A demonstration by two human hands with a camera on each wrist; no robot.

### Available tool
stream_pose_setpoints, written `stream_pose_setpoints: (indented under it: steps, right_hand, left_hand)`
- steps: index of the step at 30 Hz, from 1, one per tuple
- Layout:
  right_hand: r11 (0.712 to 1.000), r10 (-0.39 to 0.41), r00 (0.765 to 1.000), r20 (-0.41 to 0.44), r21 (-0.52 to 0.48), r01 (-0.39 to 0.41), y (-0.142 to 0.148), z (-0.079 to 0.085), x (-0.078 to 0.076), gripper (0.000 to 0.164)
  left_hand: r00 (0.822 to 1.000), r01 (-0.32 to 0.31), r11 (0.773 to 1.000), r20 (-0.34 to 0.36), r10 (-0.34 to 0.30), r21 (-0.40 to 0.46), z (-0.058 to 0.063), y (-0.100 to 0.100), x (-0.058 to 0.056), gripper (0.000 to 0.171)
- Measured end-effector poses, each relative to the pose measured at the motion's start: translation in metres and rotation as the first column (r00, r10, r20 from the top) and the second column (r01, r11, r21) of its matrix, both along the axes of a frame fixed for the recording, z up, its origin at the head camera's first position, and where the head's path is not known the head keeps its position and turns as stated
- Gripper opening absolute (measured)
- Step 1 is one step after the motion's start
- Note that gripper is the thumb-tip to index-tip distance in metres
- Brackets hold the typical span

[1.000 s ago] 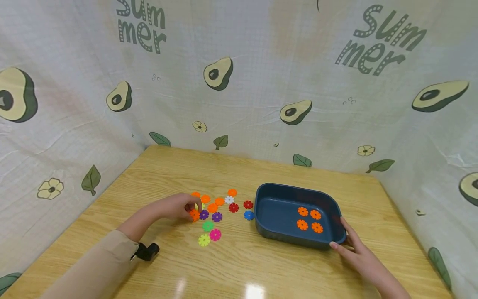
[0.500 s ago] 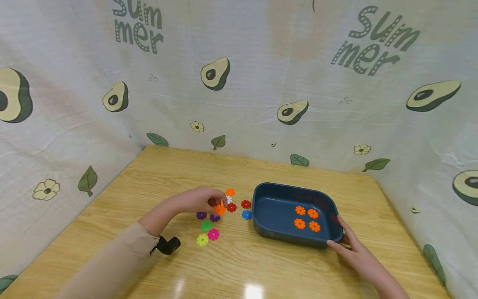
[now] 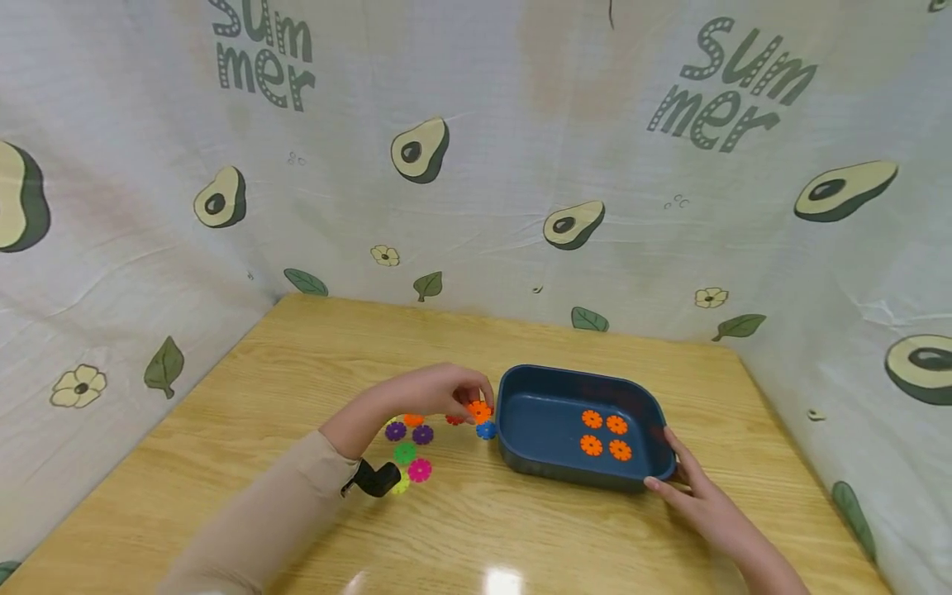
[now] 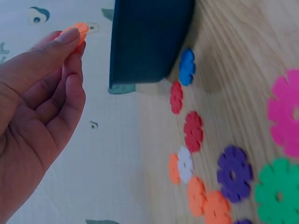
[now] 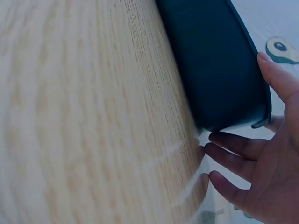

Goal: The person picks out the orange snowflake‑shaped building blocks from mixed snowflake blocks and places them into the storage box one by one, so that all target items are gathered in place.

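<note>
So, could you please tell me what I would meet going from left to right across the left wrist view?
Left hand, held orange disc, tray, blue disc, upper purple disc, green disc.

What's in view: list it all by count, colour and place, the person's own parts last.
Tray: one, dark blue, on the table
Discs in tray: four, orange, right half
Loose orange discs: at least three, left of tray
Red discs: two, left of tray
White disc: one, beside a loose orange disc
Blue disc: one, by tray's left end
Purple discs: two, beyond green disc
Green disc: one, beyond pink
Pink disc: one, nearer side
Yellow discs: two, both partly hidden
Table: one, wooden, beneath
Printed cloth: whitish, around table
Wrist device: one, black, left wrist
Sleeve: one, beige, left arm
Left hand: pinching orange disc
Right hand: touching tray's right end
</note>
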State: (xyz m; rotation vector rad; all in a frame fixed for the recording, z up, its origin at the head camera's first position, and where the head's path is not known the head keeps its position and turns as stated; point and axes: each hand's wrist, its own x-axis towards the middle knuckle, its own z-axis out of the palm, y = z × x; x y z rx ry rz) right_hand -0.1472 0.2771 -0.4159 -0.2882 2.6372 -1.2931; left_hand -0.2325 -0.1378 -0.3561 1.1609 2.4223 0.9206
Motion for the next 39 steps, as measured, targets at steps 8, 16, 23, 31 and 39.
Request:
stream_pose_setpoints:
  steps: [8,16,23,31,39]
  right_hand:
    - [1.000,-0.011,1.000,-0.003,-0.005,0.011,0.001,0.002,0.002,0.086]
    - [1.000,-0.005,1.000,-0.023,-0.018,0.005,0.002,0.000,0.001,0.086]
    - [0.999,-0.004,1.000,-0.026,-0.034,0.003,0.002,0.001,0.001,0.084]
    - [1.000,-0.014,1.000,-0.019,-0.019,0.013,0.002,0.001,0.001,0.085]
    - [0.999,-0.019,1.000,0.004,-0.028,0.019,0.002,0.001,0.001,0.085]
  left_hand:
    - [0.999,0.053,0.998,0.002,-0.053,0.031,0.005,0.029,-0.016,0.026]
    - [0.997,0.077,0.997,0.020,-0.077,0.031,0.007,0.058,-0.035,0.026]
    - [0.990,0.109,0.994,0.092,-0.110,0.014,0.011,0.083,-0.050,0.026]
    - [0.985,0.141,0.988,0.110,-0.134,-0.064,0.018,0.109,-0.064,0.029]
    - [0.987,0.146,0.975,0.089,-0.132,-0.168,0.016,0.130,-0.075,0.033]
